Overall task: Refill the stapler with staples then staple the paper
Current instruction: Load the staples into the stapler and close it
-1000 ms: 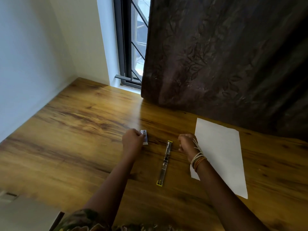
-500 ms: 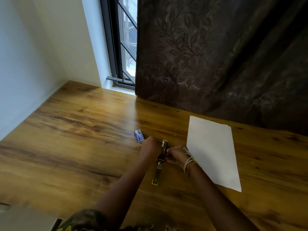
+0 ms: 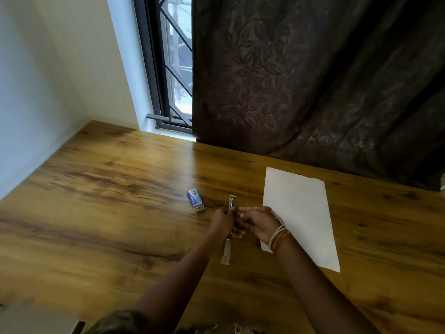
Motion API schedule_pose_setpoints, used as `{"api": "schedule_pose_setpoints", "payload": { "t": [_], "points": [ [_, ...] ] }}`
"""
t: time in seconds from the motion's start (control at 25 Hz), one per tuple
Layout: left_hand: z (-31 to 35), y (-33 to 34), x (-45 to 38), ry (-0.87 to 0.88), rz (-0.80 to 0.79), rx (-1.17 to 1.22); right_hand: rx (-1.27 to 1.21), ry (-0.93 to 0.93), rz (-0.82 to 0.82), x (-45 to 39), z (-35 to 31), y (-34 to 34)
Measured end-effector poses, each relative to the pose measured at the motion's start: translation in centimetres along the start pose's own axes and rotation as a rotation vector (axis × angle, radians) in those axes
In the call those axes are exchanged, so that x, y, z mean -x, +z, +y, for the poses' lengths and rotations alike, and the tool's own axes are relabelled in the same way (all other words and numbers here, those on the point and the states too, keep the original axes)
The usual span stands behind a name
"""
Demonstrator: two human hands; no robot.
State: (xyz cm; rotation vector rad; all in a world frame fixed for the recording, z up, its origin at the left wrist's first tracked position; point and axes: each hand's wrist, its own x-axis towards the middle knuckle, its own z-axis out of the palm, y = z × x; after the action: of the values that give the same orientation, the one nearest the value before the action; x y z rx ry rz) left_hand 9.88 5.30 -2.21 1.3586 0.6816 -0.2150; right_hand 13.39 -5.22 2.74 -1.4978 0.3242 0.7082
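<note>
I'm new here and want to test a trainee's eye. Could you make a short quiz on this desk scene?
1. True or false: the paper lies left of the stapler.
2. Which lies apart from both hands: A) stapler, B) staple box?
3. Where do the left hand and right hand meet?

Key:
1. False; it lies to the right.
2. B.
3. At the middle of the opened stapler on the wooden table.

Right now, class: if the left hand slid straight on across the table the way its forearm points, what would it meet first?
The left hand points up and right, at the opened stapler. It already seems to touch it, so the stapler comes first, then the right hand. Depth is unclear from one view.
</note>
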Motion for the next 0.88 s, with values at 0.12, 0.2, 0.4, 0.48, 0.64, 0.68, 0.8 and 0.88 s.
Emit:
{"api": "schedule_pose_setpoints", "payload": {
  "t": [0.12,0.2,0.4,0.48,0.64,0.68,0.8,0.88],
  "points": [
    [-0.9,-0.3,0.2,0.006,-0.103,0.135,0.096,-0.071,0.018,0.1,-1.1,-0.8],
    [-1.1,-0.9,0.1,0.032,-0.152,0.153,0.171,-0.135,0.068,-0.1,-1.4,-1.0],
    [-1.3,-1.5,-0.5,-0.028,-0.125,0.255,0.647,-0.435,0.234,-0.4,-0.2,-0.9],
    [-1.3,-1.2,-0.8,-0.050,-0.087,0.264,0.774,-0.545,0.263,-0.3,0.6,-0.7],
    [-1.3,-0.7,-0.9,-0.015,-0.055,0.257,1.014,-0.696,0.268,-0.3,1.4,-0.3],
    [-1.4,-0.6,-0.8,-0.001,-0.039,0.258,1.074,-0.720,0.267,-0.3,1.5,-0.3],
    [-1.4,-0.6,-0.9,-0.002,-0.006,0.239,1.118,-0.727,0.234,-0.4,1.9,-0.6],
    [-1.4,-0.6,-0.9,-0.006,-0.004,0.230,1.037,-0.680,0.162,-0.6,2.0,-1.1]
  ]
}}
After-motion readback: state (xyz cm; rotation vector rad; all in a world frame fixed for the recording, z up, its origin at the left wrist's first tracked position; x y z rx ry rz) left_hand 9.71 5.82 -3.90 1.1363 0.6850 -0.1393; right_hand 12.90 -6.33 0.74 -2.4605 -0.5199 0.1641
